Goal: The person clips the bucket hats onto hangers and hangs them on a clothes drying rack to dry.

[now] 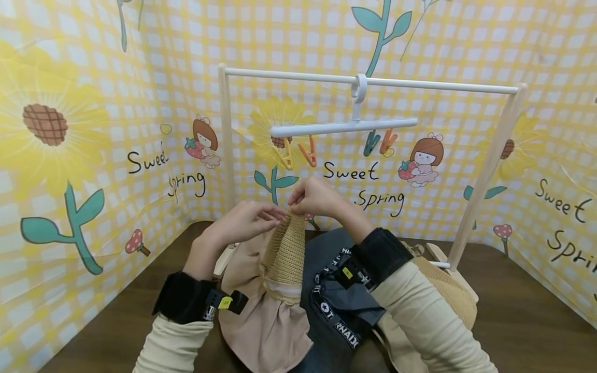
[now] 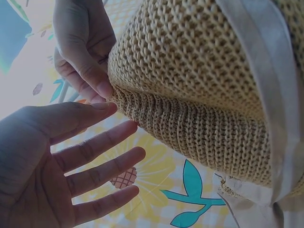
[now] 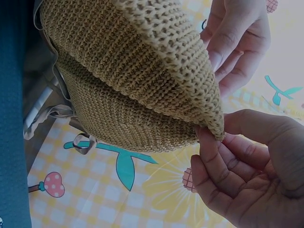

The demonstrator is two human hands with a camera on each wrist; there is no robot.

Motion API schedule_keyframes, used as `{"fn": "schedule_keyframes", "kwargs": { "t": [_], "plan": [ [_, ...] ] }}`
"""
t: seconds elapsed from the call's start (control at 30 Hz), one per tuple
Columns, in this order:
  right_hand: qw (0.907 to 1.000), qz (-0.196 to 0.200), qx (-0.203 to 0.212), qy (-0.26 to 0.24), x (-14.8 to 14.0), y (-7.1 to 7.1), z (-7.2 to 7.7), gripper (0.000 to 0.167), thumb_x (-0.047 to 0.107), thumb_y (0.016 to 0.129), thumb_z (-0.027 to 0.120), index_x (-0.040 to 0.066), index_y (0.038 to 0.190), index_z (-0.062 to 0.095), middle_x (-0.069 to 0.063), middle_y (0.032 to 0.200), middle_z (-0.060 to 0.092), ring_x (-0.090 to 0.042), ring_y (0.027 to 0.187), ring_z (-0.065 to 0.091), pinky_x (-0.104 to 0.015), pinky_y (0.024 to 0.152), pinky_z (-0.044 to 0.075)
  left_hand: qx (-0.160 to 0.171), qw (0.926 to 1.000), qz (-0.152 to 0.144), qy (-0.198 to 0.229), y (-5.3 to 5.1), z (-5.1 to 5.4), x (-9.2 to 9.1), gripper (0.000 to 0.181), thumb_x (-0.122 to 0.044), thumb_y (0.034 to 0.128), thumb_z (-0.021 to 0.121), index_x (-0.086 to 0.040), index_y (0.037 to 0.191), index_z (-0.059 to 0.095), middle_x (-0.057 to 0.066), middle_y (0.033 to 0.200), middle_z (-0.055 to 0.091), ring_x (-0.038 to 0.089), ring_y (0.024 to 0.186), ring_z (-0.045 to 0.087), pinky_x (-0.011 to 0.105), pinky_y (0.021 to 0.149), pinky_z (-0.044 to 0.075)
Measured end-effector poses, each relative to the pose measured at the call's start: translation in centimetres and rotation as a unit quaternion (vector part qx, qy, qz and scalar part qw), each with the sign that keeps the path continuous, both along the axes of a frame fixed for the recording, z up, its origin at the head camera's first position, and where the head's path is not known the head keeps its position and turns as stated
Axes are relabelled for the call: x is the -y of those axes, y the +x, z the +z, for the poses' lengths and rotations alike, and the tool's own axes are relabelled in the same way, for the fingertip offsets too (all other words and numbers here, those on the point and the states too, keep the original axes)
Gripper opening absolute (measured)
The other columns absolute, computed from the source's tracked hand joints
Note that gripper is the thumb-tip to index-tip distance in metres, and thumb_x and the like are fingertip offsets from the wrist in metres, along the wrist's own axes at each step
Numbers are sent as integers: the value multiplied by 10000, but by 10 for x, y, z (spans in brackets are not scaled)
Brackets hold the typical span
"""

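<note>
A tan knitted hat [image 1: 288, 256] with a pale band and a wide beige cloth brim [image 1: 261, 326] is held up by its crown. My right hand [image 1: 319, 197] pinches the tip of the crown between thumb and fingers, which the right wrist view shows closely on the knit [image 3: 142, 80]. Beside the same tip is my left hand [image 1: 244, 220]. In the left wrist view, the fingers of that left hand [image 2: 52, 161] are spread and nearly straight, thumb and index finger at the knit's edge.
A white hanger [image 1: 345, 127] with yellow, orange and green clips hangs from the rail [image 1: 298, 77] of a rack. On the brown table [image 1: 513, 290] lie dark clothing with a lettered band [image 1: 322, 300] and another tan woven item [image 1: 450, 290]. Patterned cloth surrounds it.
</note>
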State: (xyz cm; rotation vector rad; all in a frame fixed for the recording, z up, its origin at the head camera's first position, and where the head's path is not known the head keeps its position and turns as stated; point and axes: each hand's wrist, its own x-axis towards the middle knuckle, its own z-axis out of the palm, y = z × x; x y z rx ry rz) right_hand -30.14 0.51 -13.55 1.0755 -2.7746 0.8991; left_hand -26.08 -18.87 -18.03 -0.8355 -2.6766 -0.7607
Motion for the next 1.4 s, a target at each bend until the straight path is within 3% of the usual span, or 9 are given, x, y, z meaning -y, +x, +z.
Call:
{"fn": "schedule_keyframes", "kwargs": {
  "t": [0.37, 0.73, 1.0, 1.27, 1.4],
  "plan": [
    [9996, -30, -254, 124, 3, 0, 3, 116, 99, 832, 681, 20, 909, 718, -116, 846, 716, -52, 525, 562, -199, 549, 481, 125, 9999, -27, -30, -8, 6, 0, 258, -107, 946, 524, -68, 1178, 630, 128, 1149, 659, 271, 1030, 640, 366, 848, 522],
    [9989, 88, -451, 68, 0, -2, 8, 125, 77, 829, 673, 1, 916, 723, -135, 872, 713, -100, 657, 613, -203, 624, 493, -8, 9999, -137, 19, -15, 15, 0, 250, -126, 948, 532, -54, 1164, 635, 128, 1130, 668, 255, 1008, 651, 366, 848, 524],
    [9988, 98, -472, 112, 1, -2, 10, 140, 59, 828, 660, 0, 938, 725, -139, 881, 715, -107, 670, 617, -198, 628, 488, 156, 9998, -93, 69, -18, 21, -2, 253, -114, 956, 513, -55, 1176, 624, 146, 1168, 644, 284, 1042, 635, 394, 857, 514],
    [9987, 67, -484, 139, 1, -1, 14, 165, 45, 839, 640, -22, 969, 714, -156, 926, 709, -181, 777, 654, -230, 683, 517, -82, 9999, -7, 81, -26, 28, 0, 251, -121, 948, 528, -27, 1151, 641, 160, 1104, 669, 285, 987, 648, 402, 833, 516],
    [9983, 37, -554, 200, 0, -1, 15, 161, 63, 840, 647, -13, 964, 716, -143, 917, 710, -177, 777, 655, -234, 688, 519, -10, 9999, 89, 67, -31, 27, 1, 253, -141, 952, 531, -48, 1161, 638, 155, 1106, 670, 283, 1002, 641, 400, 845, 510]
  ]
}}
